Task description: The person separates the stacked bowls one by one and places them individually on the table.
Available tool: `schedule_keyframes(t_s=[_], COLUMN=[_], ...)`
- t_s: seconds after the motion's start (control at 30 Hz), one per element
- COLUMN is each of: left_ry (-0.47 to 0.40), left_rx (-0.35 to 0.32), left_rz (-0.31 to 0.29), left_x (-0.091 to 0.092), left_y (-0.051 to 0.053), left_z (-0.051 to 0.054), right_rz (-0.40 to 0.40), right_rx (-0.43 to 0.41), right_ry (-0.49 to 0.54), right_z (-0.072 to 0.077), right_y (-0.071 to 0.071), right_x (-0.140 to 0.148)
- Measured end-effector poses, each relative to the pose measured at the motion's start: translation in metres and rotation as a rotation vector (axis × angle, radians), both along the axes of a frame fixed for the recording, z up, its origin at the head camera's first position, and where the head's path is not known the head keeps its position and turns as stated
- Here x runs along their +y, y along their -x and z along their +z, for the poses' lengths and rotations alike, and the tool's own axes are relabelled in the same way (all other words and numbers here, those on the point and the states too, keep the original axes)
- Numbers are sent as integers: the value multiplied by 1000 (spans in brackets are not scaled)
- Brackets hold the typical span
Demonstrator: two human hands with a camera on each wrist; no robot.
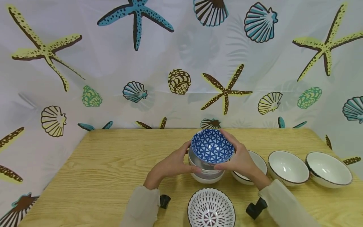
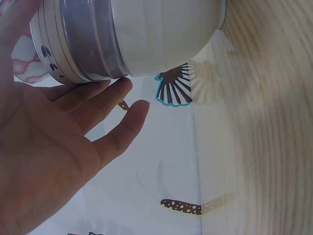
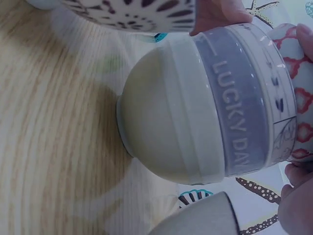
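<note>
My right hand (image 1: 242, 159) grips a blue-patterned bowl (image 1: 212, 146), thumb at its near side and fingers at its far right rim. This bowl tilts over a stack of bowls (image 1: 207, 180). In the right wrist view its outside is red-patterned (image 3: 304, 105), touching the stack's top; a grey band (image 3: 234, 100) reads "LUCKY DAY", with a cream bowl (image 3: 161, 112) below. My left hand (image 1: 173, 162) holds the stack's left side, thumb in front. In the left wrist view, the left hand (image 2: 49, 142) has spread fingers, some fingertips against the stack.
A brown-and-white patterned bowl (image 1: 211, 208) stands in front of the stack. Right of the stack, three white bowls with dark rims stand in a row: one (image 1: 259, 164) partly behind my right hand, another (image 1: 288, 167), and the farthest (image 1: 329, 170). A printed cloth (image 1: 158, 107) hangs behind the table.
</note>
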State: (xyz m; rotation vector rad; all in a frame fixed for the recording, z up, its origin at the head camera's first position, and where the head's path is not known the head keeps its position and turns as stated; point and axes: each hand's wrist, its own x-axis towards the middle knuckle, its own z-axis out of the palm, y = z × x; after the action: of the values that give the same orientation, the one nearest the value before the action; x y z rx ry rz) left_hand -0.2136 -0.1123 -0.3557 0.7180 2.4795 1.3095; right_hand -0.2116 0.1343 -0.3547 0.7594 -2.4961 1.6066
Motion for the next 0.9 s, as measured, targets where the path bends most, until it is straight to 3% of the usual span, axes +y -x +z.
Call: schedule_keyframes(t_s=[0.27,0.57,0.73,0.9], left_ry=[14,5,-23,-17], left_rx=[5,24,60,38], left_rz=[9,25,-16,11], left_x=[-1,0,3,5], left_y=[1,0,2,1], left_z=[0,1,-1,-1], right_rz=[-24,-81,-103,-133], right_rx=[-14,-71,-52,-40], right_ry=[3,-19,-12,-34], right_z=[6,21,27,30], right_y=[-5,-26,-36,-45], right_x=[2,13,22,30])
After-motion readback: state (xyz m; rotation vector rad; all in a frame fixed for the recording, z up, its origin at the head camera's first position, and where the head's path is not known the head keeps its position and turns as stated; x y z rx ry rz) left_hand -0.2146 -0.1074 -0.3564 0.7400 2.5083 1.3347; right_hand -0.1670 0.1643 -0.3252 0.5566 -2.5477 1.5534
